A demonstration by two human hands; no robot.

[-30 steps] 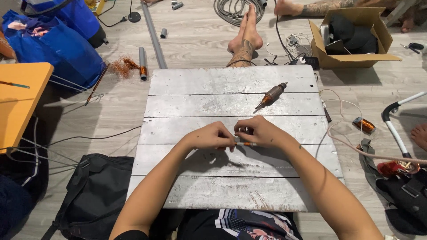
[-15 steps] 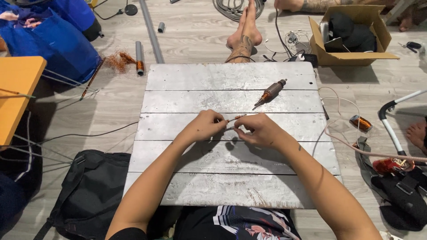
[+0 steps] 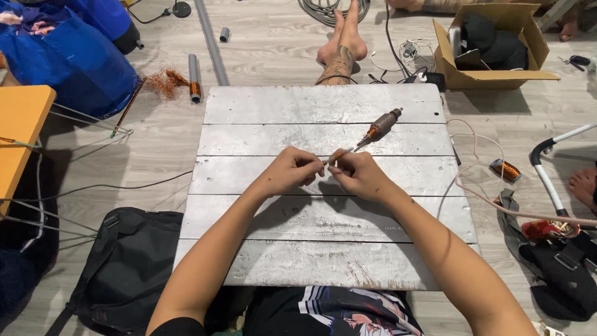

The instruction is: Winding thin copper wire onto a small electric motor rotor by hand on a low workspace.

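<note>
Head view: both hands meet over the middle of the grey plank tabletop [image 3: 261,106]. Left hand [image 3: 287,172] and right hand [image 3: 356,173] have fingers curled and pinched together on a thin wire-like piece [image 3: 333,159] held between them, just above the boards; what it is exactly is too small to tell. Judged step: fine fingertip work on that piece, twisting or straightening. Next move likely calls for a steady pinch from both sides and small controlled finger motion.

Just beyond the right hand lies a motor armature [image 3: 380,126], brown and copper, resting on the tabletop, apart from the fingers.

Packages: open brown cardboard box [image 3: 460,74] far right on the floor, dark items inside. Blue bags [image 3: 68,59] far left. Black bag [image 3: 124,261] near left. Small copper coil [image 3: 505,169] on the floor to the right. No labels readable.
</note>
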